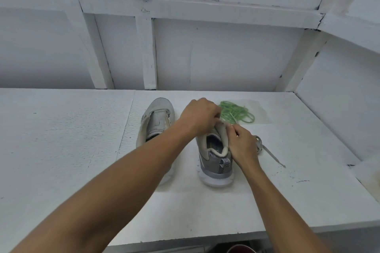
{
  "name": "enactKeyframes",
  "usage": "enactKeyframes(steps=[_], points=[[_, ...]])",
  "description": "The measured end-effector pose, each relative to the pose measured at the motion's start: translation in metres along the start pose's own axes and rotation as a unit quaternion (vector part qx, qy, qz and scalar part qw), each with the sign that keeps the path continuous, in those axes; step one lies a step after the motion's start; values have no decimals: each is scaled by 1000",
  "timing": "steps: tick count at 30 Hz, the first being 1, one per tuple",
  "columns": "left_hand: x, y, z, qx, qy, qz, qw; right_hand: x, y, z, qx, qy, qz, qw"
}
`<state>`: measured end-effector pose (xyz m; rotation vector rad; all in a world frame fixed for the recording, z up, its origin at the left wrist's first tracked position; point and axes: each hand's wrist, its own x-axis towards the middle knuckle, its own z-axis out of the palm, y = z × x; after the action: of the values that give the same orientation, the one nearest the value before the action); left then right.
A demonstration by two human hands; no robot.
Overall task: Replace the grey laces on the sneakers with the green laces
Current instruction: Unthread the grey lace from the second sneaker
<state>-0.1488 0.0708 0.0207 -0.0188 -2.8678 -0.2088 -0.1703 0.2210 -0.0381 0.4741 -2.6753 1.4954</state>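
Sneaker (pixel 216 162), right of pair, heel nearest, toe pointing away. Left hand (pixel 199 115) and right hand (pixel 242 146) pinch its tongue and collar, fingers curled. Green laces (pixel 236 112) heaped just beyond, nearest left fingertips.

Two sneakers stand on one table (pixel 61 150): the left sneaker (pixel 156 121) at ten o'clock, the right sneaker (pixel 216 162) at centre. There is one tangle of green laces (pixel 236 112) at one o'clock, lying on one clear plastic sheet (pixel 262 114). One loose grey lace (pixel 271 155) lies at three o'clock. Two hands, the left hand (pixel 198 116) and right hand (pixel 242 146), are at the right sneaker.
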Motion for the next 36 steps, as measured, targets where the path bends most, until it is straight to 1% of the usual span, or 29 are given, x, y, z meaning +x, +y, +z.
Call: enactKeyframes(steps=[4, 7, 11, 15, 18, 21, 23, 24, 26, 29, 31, 32, 33, 34, 36], points=[[2, -13, -15, -16, 37, -12, 999, -1, 0, 0, 2, 1, -3, 1000], [5, -27, -29, -48, 74, -45, 995, -1, -1, -1, -6, -1, -5, 1000], [10, -47, -51, -95, 148, -96, 980, -1, -2, -1, 1, 0, -4, 1000], [16, -60, -69, -109, 200, -138, 964, -1, -2, 0, 2, -1, 0, 1000], [15, -65, -78, -125, 224, -150, 955, 0, 0, 0, 3, 0, 0, 1000], [8, -62, -84, -134, 223, -151, 954, 0, 1, 1, 3, 1, -1, 1000], [3, -56, -81, -129, 203, -155, 958, 0, 2, 1, 1, 1, 3, 1000], [0, -52, -78, -116, 180, -149, 965, 0, 2, 1, 2, 1, 5, 1000], [-6, -42, -68, -78, 109, -131, 982, 0, 1, 1, 3, 0, 6, 1000], [-20, -24, -51, -8, -51, -118, 992, -1, 0, 1, 3, -3, 7, 1000], [-31, -10, -41, 48, -175, -95, 979, -1, 0, 0, -1, -2, 10, 1000], [-35, -5, -37, 75, -219, -86, 969, -1, 0, 0, -4, -2, 11, 1000], [-38, -2, -33, 94, -238, -85, 963, -1, -1, 0, -5, -2, 10, 1000], [-39, 0, -32, 105, -240, -90, 961, -2, -1, 0, -5, -1, 8, 1000], [-38, 4, -32, 102, -208, -108, 967, -2, -2, 0, -4, 2, 4, 1000]])
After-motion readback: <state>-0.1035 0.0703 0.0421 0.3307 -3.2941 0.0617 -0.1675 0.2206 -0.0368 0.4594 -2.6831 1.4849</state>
